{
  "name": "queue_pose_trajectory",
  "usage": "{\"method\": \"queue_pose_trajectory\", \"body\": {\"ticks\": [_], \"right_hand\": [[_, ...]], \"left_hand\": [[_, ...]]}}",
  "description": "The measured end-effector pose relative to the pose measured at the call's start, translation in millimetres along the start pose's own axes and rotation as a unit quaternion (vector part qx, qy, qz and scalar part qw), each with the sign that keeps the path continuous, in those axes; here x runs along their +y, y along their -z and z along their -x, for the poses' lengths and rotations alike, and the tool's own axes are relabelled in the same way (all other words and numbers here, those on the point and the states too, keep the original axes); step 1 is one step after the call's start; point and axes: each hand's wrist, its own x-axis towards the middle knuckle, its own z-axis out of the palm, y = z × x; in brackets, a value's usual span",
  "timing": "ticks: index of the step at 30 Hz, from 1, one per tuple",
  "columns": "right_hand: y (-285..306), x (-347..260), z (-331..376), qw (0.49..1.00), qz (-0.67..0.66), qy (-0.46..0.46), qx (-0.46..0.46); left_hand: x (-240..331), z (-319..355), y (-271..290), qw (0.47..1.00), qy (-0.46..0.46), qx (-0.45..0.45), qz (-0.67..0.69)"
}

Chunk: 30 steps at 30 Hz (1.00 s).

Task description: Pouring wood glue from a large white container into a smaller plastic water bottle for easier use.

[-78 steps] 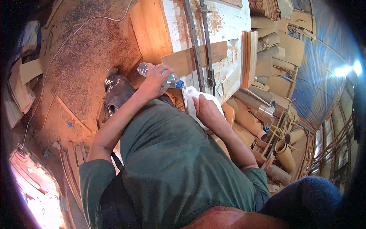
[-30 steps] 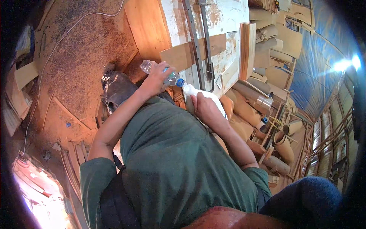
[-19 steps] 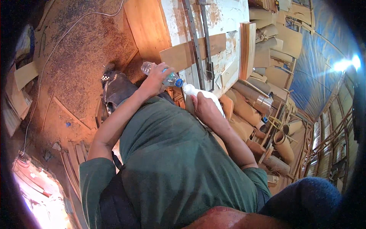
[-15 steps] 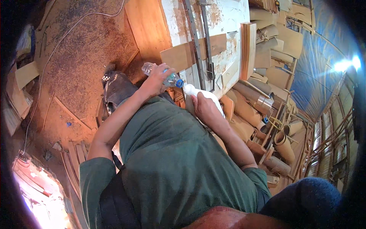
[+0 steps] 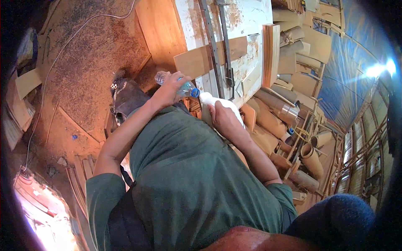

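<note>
My left hand [image 5: 168, 90] is wrapped round a clear plastic bottle [image 5: 184, 89] that lies tilted on its side, its blue-capped end toward the right. In my right hand [image 5: 226, 120] is a white plastic bottle [image 5: 230, 106], its narrow top slanting up to the left. The blue end of the clear bottle and the tip of the white one are close together in front of my shirt. Whether they touch I cannot tell. My fingers hide part of both bottles.
Beyond my hands stands a worn white tabletop [image 5: 247, 19] with dark metal rails [image 5: 211, 46] and a wooden board [image 5: 194, 62]. Rolled sheets and tubes [image 5: 276, 104] crowd the right side. A pale cable [image 5: 63, 46] crosses the dusty floor at left.
Both hands and bottles keep nearly the same pose. The whole view has shifted very slightly, and the bottle ends remain close together.
</note>
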Motion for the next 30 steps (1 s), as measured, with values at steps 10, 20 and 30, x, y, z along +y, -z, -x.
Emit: {"method": "queue_pose_trajectory", "body": {"ticks": [10,20,30], "right_hand": [[-4.7,6.0,2.6,1.000,0.006,0.014,0.015],[-6.3,9.3,4.7,1.000,-0.001,0.010,0.021],[-7.1,10.3,7.5,0.999,-0.010,0.022,0.030]], "left_hand": [[-4.7,2.2,-6.2,1.000,0.001,-0.004,0.013],[-4.2,2.9,-10.5,1.000,-0.002,0.011,-0.003],[-1.2,4.5,-5.4,1.000,-0.009,0.020,-0.007]]}}
